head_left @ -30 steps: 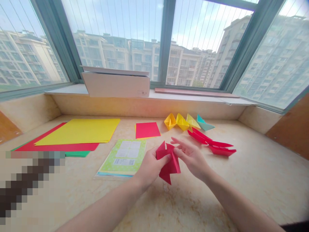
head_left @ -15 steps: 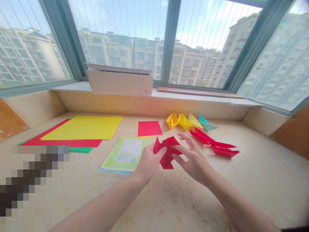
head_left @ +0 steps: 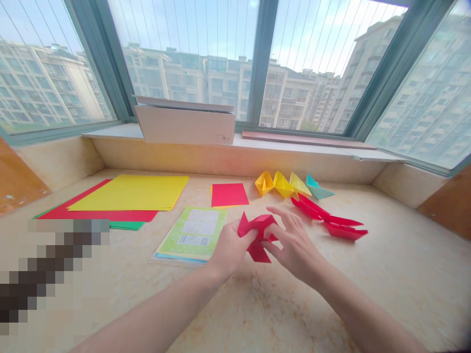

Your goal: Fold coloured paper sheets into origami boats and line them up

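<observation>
A partly folded piece of red origami paper (head_left: 260, 226) is held above the counter, with pointed flaps sticking out at its upper left and bottom. My left hand (head_left: 232, 248) grips its left side, thumb pressed on top. On the right side, my right hand (head_left: 292, 239) pinches an edge between thumb and index finger, its other fingers raised and spread. Beyond my right hand lie red folded paper boats (head_left: 340, 226). A small red square sheet (head_left: 228, 195) rests on a yellow one behind my hands.
Several folded boats, including a yellow boat (head_left: 282, 185) and a teal boat (head_left: 319, 187), stand at the back. Large yellow sheets (head_left: 132, 192) cover red and green ones at left. A packet of paper (head_left: 193, 233) lies beside my left hand. A white box (head_left: 186, 123) sits on the sill.
My right fingers have closed in on the red paper and bent its right part. The paper's upper edge now folds over more. The view has shifted slightly.
</observation>
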Motion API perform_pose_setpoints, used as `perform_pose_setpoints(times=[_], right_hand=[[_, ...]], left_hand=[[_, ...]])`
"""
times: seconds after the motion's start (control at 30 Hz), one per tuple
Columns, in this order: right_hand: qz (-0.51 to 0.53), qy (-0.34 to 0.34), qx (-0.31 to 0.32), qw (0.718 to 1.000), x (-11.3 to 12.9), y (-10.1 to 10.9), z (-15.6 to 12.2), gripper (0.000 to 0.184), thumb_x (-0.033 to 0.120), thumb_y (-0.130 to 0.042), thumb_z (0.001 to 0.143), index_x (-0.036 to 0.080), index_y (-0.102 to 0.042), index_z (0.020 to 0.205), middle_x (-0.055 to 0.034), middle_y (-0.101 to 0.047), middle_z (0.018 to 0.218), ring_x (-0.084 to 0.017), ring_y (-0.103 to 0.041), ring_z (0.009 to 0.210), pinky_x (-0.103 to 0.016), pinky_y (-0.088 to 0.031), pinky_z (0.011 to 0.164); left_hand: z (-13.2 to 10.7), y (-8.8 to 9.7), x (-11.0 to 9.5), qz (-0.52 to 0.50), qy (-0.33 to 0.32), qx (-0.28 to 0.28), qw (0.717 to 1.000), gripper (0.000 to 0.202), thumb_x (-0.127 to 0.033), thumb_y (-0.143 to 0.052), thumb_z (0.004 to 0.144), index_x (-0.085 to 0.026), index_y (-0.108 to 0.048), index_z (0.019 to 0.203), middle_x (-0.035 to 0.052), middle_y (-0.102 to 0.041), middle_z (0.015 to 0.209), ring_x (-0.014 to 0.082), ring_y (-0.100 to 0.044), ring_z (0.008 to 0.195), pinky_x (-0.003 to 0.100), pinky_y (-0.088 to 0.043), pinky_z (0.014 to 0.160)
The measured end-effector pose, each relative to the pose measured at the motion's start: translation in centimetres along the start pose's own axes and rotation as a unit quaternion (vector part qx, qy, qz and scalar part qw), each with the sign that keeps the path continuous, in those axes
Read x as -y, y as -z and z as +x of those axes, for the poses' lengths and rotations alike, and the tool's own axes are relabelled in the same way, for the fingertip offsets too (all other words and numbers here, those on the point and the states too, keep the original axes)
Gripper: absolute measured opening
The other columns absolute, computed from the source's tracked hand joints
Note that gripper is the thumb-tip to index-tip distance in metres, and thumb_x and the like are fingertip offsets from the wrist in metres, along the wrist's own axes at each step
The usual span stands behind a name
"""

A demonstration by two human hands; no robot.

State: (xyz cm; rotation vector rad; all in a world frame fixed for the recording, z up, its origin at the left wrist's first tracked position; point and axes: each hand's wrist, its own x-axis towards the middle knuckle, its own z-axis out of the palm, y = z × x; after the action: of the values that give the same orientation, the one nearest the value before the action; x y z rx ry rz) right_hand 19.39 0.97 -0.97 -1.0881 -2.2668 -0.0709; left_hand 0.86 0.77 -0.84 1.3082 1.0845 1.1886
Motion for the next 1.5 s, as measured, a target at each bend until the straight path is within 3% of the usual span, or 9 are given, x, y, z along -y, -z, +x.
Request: perform_pose_setpoints(times=[0.17, 0.33, 0.53, 0.73, 0.93, 1.2, 1.27, 1.37, 1.5], right_hand=[[0.075, -0.036, 0.015, 0.996, -0.4, 0.9, 0.3, 0.018, 0.025, -0.066, 0.088, 0.026, -0.063, 0.106, -0.0104, -0.057, 0.129, -0.031, -0.057, 0.120, -0.054, -0.049, 0.099], [0.184, -0.051, 0.037, 0.981, -0.4, 0.5, 0.6, 0.028, 0.018, -0.063, 0.089, 0.028, -0.061, 0.115, -0.0070, -0.061, 0.124, -0.025, -0.062, 0.112, -0.043, -0.054, 0.095], [0.252, -0.122, -0.030, 0.960, 0.0, -1.1, 0.7, 0.021, 0.018, -0.065, 0.087, 0.025, -0.062, 0.106, -0.0023, -0.071, 0.096, -0.019, -0.068, 0.081, -0.033, -0.056, 0.068], [0.264, -0.145, -0.047, 0.952, 0.1, -0.7, 0.6, 0.016, 0.021, -0.063, 0.088, 0.025, -0.066, 0.103, -0.0030, -0.074, 0.100, -0.022, -0.070, 0.088, -0.037, -0.056, 0.078], [0.222, -0.151, -0.032, 0.963, -0.7, -0.2, 0.6, 0.019, 0.025, -0.066, 0.088, 0.027, -0.068, 0.106, -0.0027, -0.076, 0.100, -0.023, -0.070, 0.087, -0.036, -0.055, 0.070], [0.262, -0.147, -0.072, 0.951, -0.2, 0.1, 0.7, 0.008, 0.025, -0.068, 0.085, 0.022, -0.062, 0.083, -0.0031, -0.072, 0.087, -0.022, -0.066, 0.083, -0.037, -0.053, 0.076], [0.282, -0.159, -0.059, 0.944, -0.2, 0.3, 0.7, 0.009, 0.026, -0.070, 0.084, 0.023, -0.065, 0.091, -0.0037, -0.073, 0.093, -0.023, -0.067, 0.088, -0.038, -0.052, 0.080], [0.318, -0.181, -0.023, 0.930, -0.4, 0.4, 0.8, 0.027, 0.029, -0.072, 0.083, 0.024, -0.066, 0.108, -0.0047, -0.074, 0.103, -0.023, -0.068, 0.092, -0.038, -0.053, 0.080], [0.309, -0.207, -0.029, 0.928, -0.6, 0.3, 0.9, 0.014, 0.033, -0.072, 0.083, 0.021, -0.067, 0.088, -0.0044, -0.074, 0.087, -0.022, -0.067, 0.080, -0.035, -0.053, 0.071]], left_hand=[[0.5, 0.4, 0.1, 0.020, -0.008, -0.010, 1.000, 0.019, -0.027, -0.070, 0.082, -0.015, -0.073, 0.097, 0.0064, -0.077, 0.092, 0.0225, -0.070, 0.085, 0.030, -0.054, 0.074], [0.6, 0.4, 0.1, -0.016, -0.006, 0.025, 1.000, 0.025, -0.030, -0.071, 0.083, -0.015, -0.073, 0.103, 0.0083, -0.076, 0.099, 0.0249, -0.071, 0.093, 0.033, -0.056, 0.081], [0.3, 0.3, -0.4, -0.012, 0.000, 0.045, 0.999, 0.027, -0.030, -0.073, 0.081, -0.014, -0.073, 0.103, 0.0097, -0.076, 0.099, 0.0247, -0.071, 0.091, 0.033, -0.055, 0.080], [0.4, 0.3, -0.1, -0.035, 0.007, 0.051, 0.998, 0.022, -0.023, -0.074, 0.080, -0.014, -0.074, 0.100, 0.0077, -0.077, 0.092, 0.0235, -0.072, 0.086, 0.031, -0.056, 0.076], [0.7, 0.4, 0.0, -0.064, 0.006, 0.014, 0.998, 0.028, -0.026, -0.075, 0.080, -0.014, -0.075, 0.105, 0.0083, -0.078, 0.097, 0.0249, -0.073, 0.089, 0.032, -0.057, 0.077], [0.8, 0.3, 0.0, -0.084, 0.007, 0.008, 0.996, 0.031, -0.024, -0.075, 0.080, -0.015, -0.075, 0.109, 0.0082, -0.077, 0.102, 0.0247, -0.072, 0.094, 0.036, -0.057, 0.086], [1.0, 0.5, 0.2, -0.111, 0.017, 0.033, 0.993, 0.034, -0.026, -0.075, 0.080, -0.015, -0.074, 0.111, 0.0089, -0.077, 0.104, 0.0250, -0.072, 0.092, 0.038, -0.057, 0.086], [1.0, 0.7, 0.3, -0.136, 0.030, 0.064, 0.988, 0.036, -0.029, -0.077, 0.079, -0.015, -0.074, 0.112, 0.0098, -0.077, 0.103, 0.0257, -0.072, 0.092, 0.040, -0.058, 0.085], [0.8, 0.6, 0.3, -0.122, 0.039, 0.059, 0.990, 0.035, -0.029, -0.078, 0.078, -0.015, -0.074, 0.111, 0.0104, -0.077, 0.102, 0.0258, -0.072, 0.091, 0.039, -0.058, 0.083]])
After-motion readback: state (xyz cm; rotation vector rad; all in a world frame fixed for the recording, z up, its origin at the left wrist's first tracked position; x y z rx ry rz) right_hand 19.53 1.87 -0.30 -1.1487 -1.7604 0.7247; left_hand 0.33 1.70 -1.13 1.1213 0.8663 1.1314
